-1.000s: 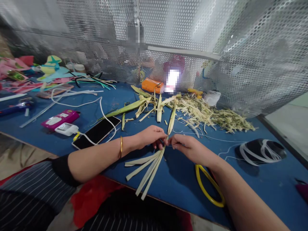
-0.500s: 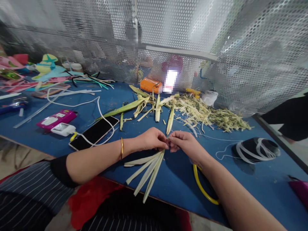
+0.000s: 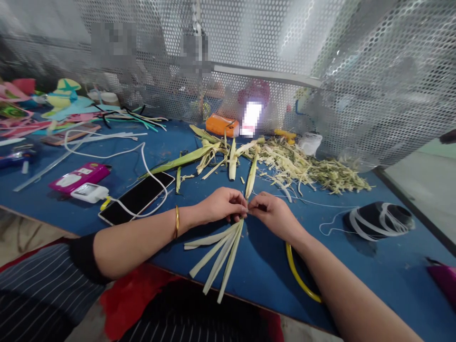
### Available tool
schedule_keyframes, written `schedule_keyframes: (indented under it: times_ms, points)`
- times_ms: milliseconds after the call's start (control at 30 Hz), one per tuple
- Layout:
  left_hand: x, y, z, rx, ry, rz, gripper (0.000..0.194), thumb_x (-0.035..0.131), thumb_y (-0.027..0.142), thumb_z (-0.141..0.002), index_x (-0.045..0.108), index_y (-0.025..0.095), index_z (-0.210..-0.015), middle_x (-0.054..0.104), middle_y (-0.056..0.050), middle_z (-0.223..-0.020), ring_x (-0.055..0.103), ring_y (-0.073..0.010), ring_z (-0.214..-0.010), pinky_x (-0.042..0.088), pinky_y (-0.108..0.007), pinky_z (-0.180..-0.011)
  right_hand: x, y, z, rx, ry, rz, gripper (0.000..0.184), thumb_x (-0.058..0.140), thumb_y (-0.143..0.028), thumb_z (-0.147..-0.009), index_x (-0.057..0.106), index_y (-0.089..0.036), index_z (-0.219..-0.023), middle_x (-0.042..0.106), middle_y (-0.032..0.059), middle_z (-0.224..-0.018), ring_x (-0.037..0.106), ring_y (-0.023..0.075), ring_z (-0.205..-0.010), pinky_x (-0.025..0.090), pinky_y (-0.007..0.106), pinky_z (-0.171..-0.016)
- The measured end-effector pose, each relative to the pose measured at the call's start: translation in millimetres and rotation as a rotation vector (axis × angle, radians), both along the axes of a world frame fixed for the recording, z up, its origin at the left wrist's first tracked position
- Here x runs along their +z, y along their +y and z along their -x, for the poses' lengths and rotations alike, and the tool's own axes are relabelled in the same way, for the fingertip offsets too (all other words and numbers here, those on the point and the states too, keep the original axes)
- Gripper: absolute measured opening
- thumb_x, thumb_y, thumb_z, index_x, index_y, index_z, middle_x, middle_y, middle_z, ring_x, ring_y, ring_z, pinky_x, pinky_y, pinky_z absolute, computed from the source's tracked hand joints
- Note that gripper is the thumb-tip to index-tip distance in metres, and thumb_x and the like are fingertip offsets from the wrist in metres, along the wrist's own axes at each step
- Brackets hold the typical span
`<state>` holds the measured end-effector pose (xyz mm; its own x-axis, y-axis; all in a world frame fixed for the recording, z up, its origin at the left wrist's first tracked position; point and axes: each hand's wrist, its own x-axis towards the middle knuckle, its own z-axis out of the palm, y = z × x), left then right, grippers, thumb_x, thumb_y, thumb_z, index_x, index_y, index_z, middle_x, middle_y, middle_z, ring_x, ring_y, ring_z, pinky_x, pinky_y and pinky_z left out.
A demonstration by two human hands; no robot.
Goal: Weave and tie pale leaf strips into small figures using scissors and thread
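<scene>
My left hand (image 3: pixel 227 204), a gold bangle at its wrist, pinches the gathered top of several pale green leaf strips (image 3: pixel 228 251). Their loose ends fan out toward the table's front edge. My right hand (image 3: pixel 272 213) touches or nearly touches the left fingertips, its thumb and forefinger pressed together. What it pinches is too small to make out. A fine white thread (image 3: pixel 320 204) runs from behind the right hand toward a black spool (image 3: pixel 379 221) wound with white cord. Just beyond both hands lies a long folded leaf piece (image 3: pixel 251 178).
Leaf pieces (image 3: pixel 232 159) and a heap of shredded scraps (image 3: pixel 335 175) lie at the back. Phone (image 3: pixel 138 197), white cable and magenta device (image 3: pixel 81 178) are on the left. A yellow ring (image 3: pixel 299 275) sits under my right forearm. Perforated mesh (image 3: pixel 270 42) stands behind the table.
My right hand has turned slightly, its fingers now pinched higher against the left fingertips. The lower ends of the strips have swung a little to the right.
</scene>
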<state>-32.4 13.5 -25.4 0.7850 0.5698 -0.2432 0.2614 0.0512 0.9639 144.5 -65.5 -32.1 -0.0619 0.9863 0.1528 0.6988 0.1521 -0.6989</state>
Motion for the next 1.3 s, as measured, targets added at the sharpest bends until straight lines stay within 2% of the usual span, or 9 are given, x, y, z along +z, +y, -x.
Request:
schedule_keyframes:
  times_ms: [133, 433, 500, 633, 733, 833, 967, 1133, 1300]
  points:
    - [-0.3, 0, -1, 0.057, 0.009, 0.025, 0.011, 0.064, 0.023, -0.079, 0.057, 0.015, -0.081, 0.069, -0.002, -0.073, 0.060, -0.0086, -0.055, 0.041, -0.019, -0.045, 1.1, 0, 0, -0.027, 0.002, -0.019, 0.012, 0.058, -0.023, -0.082, 0.062, -0.021, -0.071, 0.059, -0.0003, -0.070, 0.054, 0.0148, -0.067, 0.039, 0.026, -0.062]
    - [10.3, 3, -1, 0.102, 0.023, 0.091, 0.007, 0.068, 0.016, -0.072, 0.067, 0.013, -0.079, 0.066, -0.001, -0.066, 0.061, -0.0096, -0.057, 0.038, -0.019, -0.046, 11.5, -8, 11, 0.058, 0.298, 0.281, 0.010, 0.054, -0.026, -0.083, 0.055, -0.020, -0.075, 0.060, -0.0037, -0.062, 0.058, 0.0108, -0.051, 0.043, 0.024, -0.052]
    - [12.4, 3, 0, 0.101, 0.028, 0.076, 0.009, 0.068, 0.014, -0.070, 0.068, 0.013, -0.079, 0.066, -0.001, -0.066, 0.060, -0.0096, -0.058, 0.038, -0.019, -0.046, 12.7, -7, 11, 0.082, 0.318, 0.259, 0.012, 0.054, -0.027, -0.084, 0.057, -0.019, -0.075, 0.059, -0.0029, -0.063, 0.059, 0.0110, -0.053, 0.044, 0.024, -0.055]
    - [10.9, 3, 0, 0.101, 0.024, 0.039, 0.010, 0.069, 0.015, -0.068, 0.068, 0.013, -0.078, 0.066, -0.001, -0.066, 0.060, -0.0104, -0.059, 0.038, -0.019, -0.046, 7.6, -2, 10, -0.029, 0.407, 0.060, 0.011, 0.051, -0.026, -0.085, 0.059, -0.019, -0.088, 0.063, -0.0002, -0.076, 0.062, 0.0119, -0.062, 0.047, 0.026, -0.062]
    - [6.3, 5, 0, 0.091, 0.034, -0.016, 0.010, 0.069, 0.017, -0.068, 0.069, 0.014, -0.078, 0.066, -0.001, -0.066, 0.061, -0.0115, -0.060, 0.039, -0.020, -0.047, 0.6, 0, 11, -0.030, 0.394, 0.080, 0.012, 0.048, -0.020, -0.084, 0.058, -0.020, -0.090, 0.065, -0.0002, -0.076, 0.064, 0.0128, -0.063, 0.047, 0.026, -0.062]
    - [3.3, 7, 1, 0.068, 0.041, -0.198, 0.010, 0.068, 0.016, -0.068, 0.071, 0.015, -0.077, 0.069, 0.000, -0.067, 0.062, -0.0124, -0.062, 0.044, -0.022, -0.055, -4.2, 0, 12, -0.018, 0.271, 0.087, 0.015, 0.046, -0.016, -0.084, 0.059, -0.021, -0.089, 0.067, -0.0010, -0.073, 0.065, 0.0136, -0.065, 0.047, 0.027, -0.066]
    - [1.6, 4, 2, 0.051, 0.052, -0.602, 0.014, 0.062, 0.009, -0.070, 0.071, 0.018, -0.078, 0.072, 0.001, -0.073, 0.065, -0.0133, -0.071, 0.046, -0.024, -0.068, -6.2, -1, 11, -0.027, 0.223, 0.080, 0.016, 0.047, -0.014, -0.084, 0.058, -0.023, -0.090, 0.069, -0.0010, -0.076, 0.066, 0.0143, -0.067, 0.048, 0.027, -0.068]
    - [-8.5, -3, 1, 0.036, 0.073, -1.115, 0.016, 0.057, 0.009, -0.077, 0.068, 0.018, -0.085, 0.070, -0.002, -0.081, 0.063, -0.0168, -0.077, 0.043, -0.027, -0.069, -6.7, 0, 12, -0.040, 0.263, 0.081, 0.015, 0.048, -0.013, -0.081, 0.058, -0.022, -0.087, 0.069, -0.0005, -0.075, 0.067, 0.0140, -0.065, 0.049, 0.027, -0.066]
    - [-15.3, -5, 0, 0.025, -0.018, -1.288, 0.010, 0.054, 0.015, -0.086, 0.064, 0.017, -0.085, 0.069, -0.004, -0.083, 0.062, -0.0167, -0.078, 0.044, -0.027, -0.070, -11.7, 3, 11, -0.041, 0.371, 0.083, 0.011, 0.053, -0.016, -0.079, 0.059, -0.021, -0.087, 0.070, 0.0008, -0.082, 0.066, 0.0130, -0.063, 0.050, 0.027, -0.063]
